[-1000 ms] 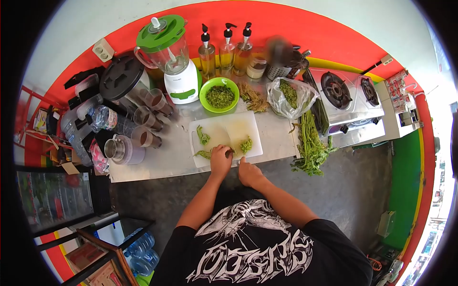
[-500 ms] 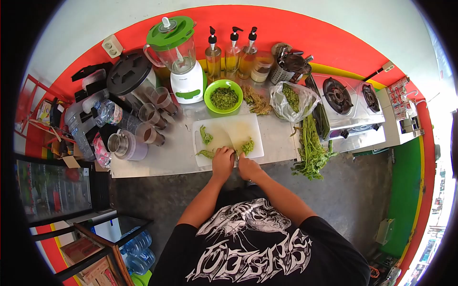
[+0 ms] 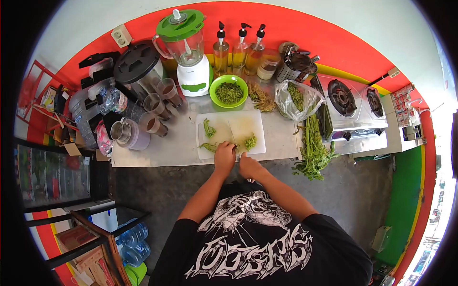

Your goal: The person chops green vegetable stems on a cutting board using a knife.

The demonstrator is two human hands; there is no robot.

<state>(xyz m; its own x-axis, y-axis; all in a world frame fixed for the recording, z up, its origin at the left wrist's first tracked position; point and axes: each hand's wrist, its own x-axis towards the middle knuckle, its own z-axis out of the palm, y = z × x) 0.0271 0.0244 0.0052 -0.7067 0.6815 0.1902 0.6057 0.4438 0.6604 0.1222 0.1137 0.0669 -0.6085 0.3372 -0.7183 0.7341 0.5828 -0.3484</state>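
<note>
On the white cutting board (image 3: 217, 118) lie a few green leafy pieces (image 3: 208, 129) at the left and a small heap of chopped greens (image 3: 250, 141) at the right. My left hand (image 3: 225, 156) is closed near the board's front edge, its fingertips pressed down; what lies under them is too small to name. Close beside it, my right hand (image 3: 249, 167) is wrapped round the handle of a knife (image 3: 233, 131), whose thin blade points away from me across the board. A green bowl (image 3: 244, 91) of chopped greens stands behind the board.
A blender (image 3: 193, 76), pump bottles (image 3: 221, 56) and a jar line the back wall. Cups (image 3: 153, 125) and a metal-topped flask (image 3: 131, 135) stand left. Right are a plastic bag (image 3: 312, 102), long green stalks (image 3: 312, 152) and a gas stove (image 3: 353, 121).
The view has shifted, so the counter items sit further right in the picture. Both hands stay at the board's front edge, with the knife still in my right hand.
</note>
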